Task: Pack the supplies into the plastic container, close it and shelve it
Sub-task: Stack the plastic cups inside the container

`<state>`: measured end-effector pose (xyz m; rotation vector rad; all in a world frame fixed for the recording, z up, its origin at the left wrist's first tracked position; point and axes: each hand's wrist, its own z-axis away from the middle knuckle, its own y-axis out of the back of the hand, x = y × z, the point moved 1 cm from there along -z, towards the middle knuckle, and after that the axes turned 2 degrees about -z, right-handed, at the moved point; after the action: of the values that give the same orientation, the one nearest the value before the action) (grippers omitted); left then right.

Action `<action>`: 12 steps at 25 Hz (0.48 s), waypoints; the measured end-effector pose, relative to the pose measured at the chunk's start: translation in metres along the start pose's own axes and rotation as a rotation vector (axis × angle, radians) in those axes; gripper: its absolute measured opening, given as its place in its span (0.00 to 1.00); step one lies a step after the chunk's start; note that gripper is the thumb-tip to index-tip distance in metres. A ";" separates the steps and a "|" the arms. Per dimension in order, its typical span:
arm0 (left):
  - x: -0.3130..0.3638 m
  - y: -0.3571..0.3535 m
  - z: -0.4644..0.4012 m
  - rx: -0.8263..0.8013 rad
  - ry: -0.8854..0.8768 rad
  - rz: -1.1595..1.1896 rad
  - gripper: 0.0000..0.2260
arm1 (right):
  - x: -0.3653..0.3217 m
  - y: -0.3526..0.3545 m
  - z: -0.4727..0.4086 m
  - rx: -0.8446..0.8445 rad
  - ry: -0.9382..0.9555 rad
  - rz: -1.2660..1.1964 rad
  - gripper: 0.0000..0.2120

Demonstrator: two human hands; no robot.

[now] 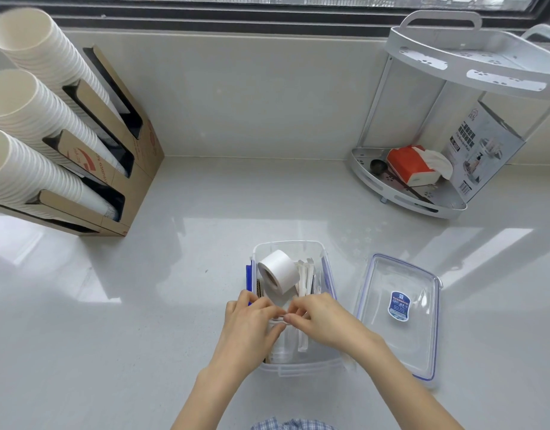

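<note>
A clear plastic container [298,369] with blue side clips stands open at the near middle of the counter. Inside it lie a white roll of tape [278,271], several paper-wrapped sticks [305,274] and a stack of clear plastic cups [283,346]. My left hand [252,324] and my right hand [321,319] meet over the container, fingertips pinched together on the rim of the clear cups. The container's clear lid [400,318], with a blue label, lies flat on the counter to the right.
A cardboard dispenser [124,156] holding three stacks of white paper cups [28,88] stands at the left. A white two-tier corner shelf [422,193] at the back right holds an orange tissue pack [407,166], a dark spoon and a printed box [481,150].
</note>
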<state>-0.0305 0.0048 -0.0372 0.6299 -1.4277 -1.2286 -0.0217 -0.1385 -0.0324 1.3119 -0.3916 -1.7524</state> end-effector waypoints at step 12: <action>-0.007 -0.001 -0.002 0.034 0.037 0.006 0.16 | 0.002 0.004 -0.005 0.070 -0.028 0.016 0.15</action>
<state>-0.0274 0.0099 -0.0412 0.6678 -1.4211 -1.1849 -0.0157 -0.1413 -0.0329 1.3305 -0.4817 -1.7594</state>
